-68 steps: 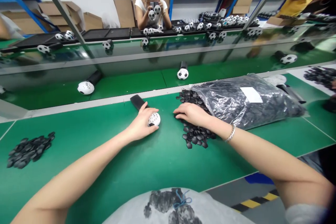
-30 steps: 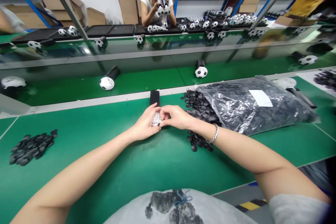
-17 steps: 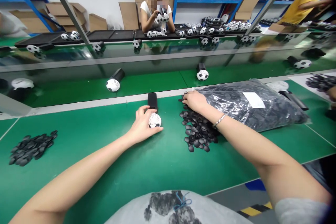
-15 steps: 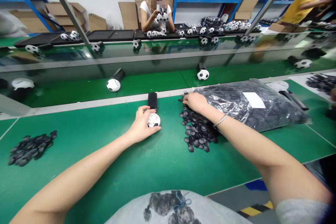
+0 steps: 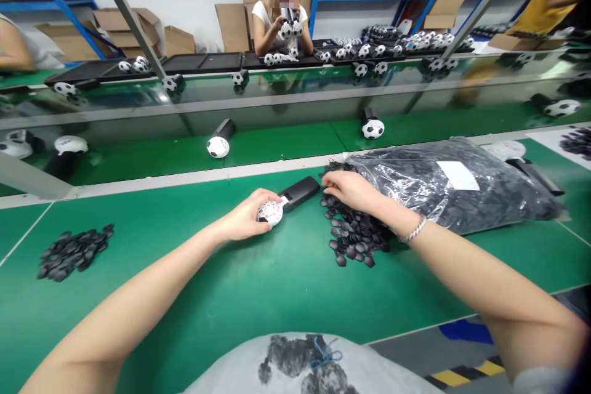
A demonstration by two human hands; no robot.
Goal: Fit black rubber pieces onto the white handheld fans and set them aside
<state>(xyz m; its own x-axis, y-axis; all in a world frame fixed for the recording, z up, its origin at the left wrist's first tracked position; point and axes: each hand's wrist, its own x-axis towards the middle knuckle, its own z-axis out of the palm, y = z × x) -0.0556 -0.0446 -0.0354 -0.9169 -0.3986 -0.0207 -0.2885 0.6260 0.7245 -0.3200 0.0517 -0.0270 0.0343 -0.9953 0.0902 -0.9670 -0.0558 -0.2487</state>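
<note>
Left hand [image 5: 244,217] clamped round the ball [image 5: 270,213], mid-frame on the tabletop [image 5: 277,295], handle [image 5: 302,192] slanting up-right; right hand [image 5: 353,189] apart, curled at upper left of the black pile [image 5: 357,235], hold unclear; best, I judge, to keep the ball steady, pinching pieces singly.

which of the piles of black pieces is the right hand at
The middle pile, beside the clear plastic bag. The right hand is at its upper part, while the far-left pile and far-right pile have no hand at them.
</note>
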